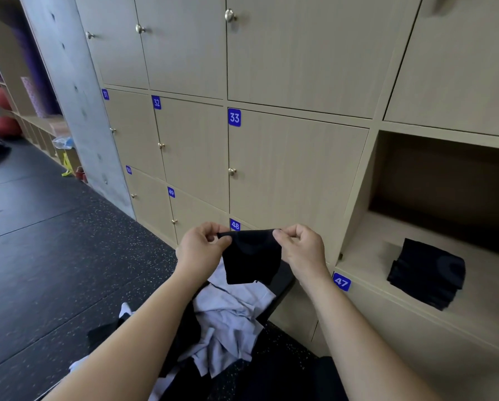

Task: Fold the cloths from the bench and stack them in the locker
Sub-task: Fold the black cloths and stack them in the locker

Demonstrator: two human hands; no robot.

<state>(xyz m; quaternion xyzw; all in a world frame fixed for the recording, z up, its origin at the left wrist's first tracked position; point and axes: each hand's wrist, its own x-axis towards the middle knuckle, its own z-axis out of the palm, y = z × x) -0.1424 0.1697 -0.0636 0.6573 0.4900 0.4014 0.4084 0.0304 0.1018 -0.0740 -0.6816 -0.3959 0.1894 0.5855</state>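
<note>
Black cloth point(252, 256) hung at the lower centre of the frame, held up by its top edge between both hands. The left hand point(202, 250) pinched the upper left corner between thumb and curled fingers. The right hand point(303, 250) pinched the upper right corner in the same manner. The cloth appeared doubled over, its lower edge hanging free above the bench point(284, 282).

A loose pile of pale cloths point(230, 319), mixed with dark pieces, lay unfolded on the bench below the hands, partly hidden by the left forearm.

At the right of the frame an open locker point(369, 264) held a stack of folded black cloths point(427, 273), resting on its floor toward the front and set at an angle. A blue plate marked 47 point(341, 282) sat just below the locker's lower left corner. The closed door marked 33 point(234, 117) stood directly left of the open compartment. Dark speckled flooring point(54, 256) occupied the left of the frame.
</note>
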